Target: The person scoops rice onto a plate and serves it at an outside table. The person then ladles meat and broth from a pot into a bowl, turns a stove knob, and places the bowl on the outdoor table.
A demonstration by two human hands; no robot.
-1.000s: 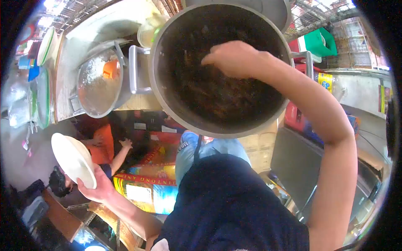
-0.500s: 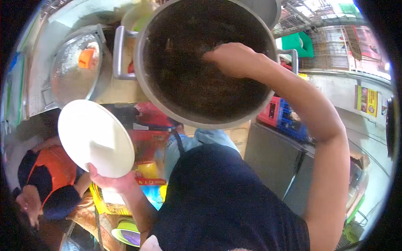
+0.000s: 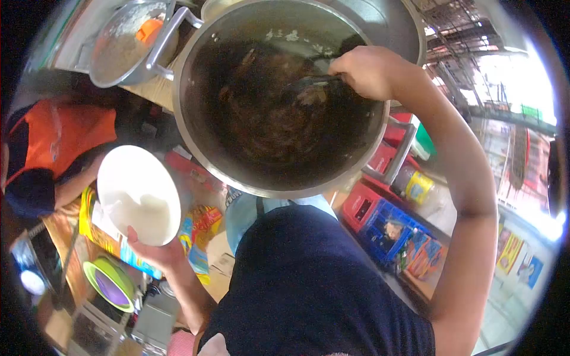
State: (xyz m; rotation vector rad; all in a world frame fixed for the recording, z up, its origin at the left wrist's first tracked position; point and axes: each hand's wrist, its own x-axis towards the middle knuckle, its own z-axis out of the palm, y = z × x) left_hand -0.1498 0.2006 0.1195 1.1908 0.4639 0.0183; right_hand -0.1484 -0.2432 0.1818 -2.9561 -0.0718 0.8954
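A large metal pot (image 3: 285, 188) with side handles stands in front of me, with dark brown contents (image 3: 267, 118) inside. My right hand (image 3: 371, 72) is over the pot's right side, its fingers closed round a dark utensil (image 3: 320, 82) that reaches into the contents. Only part of that utensil shows. Down at the left, away from the pot, my left hand (image 3: 157, 246) grips the lower rim of a white bowl (image 3: 139, 196), which is tilted with its inside towards me. The inside of the bowl shows no food.
At the upper left sits a metal basin (image 3: 127, 44) with an orange scoop (image 3: 148, 31). A person in an orange top (image 3: 74, 133) bends at the left. Red (image 3: 361, 204) and blue (image 3: 386, 228) crates stand at the right, beside a yellow-labelled bottle (image 3: 418, 187). Green bowls (image 3: 110, 283) lie lower left.
My right hand has moved right inside the pot, and the dark utensil now shows. The bowl in my left hand is tilted differently, showing its inside. The view has turned, and the other person appears higher up.
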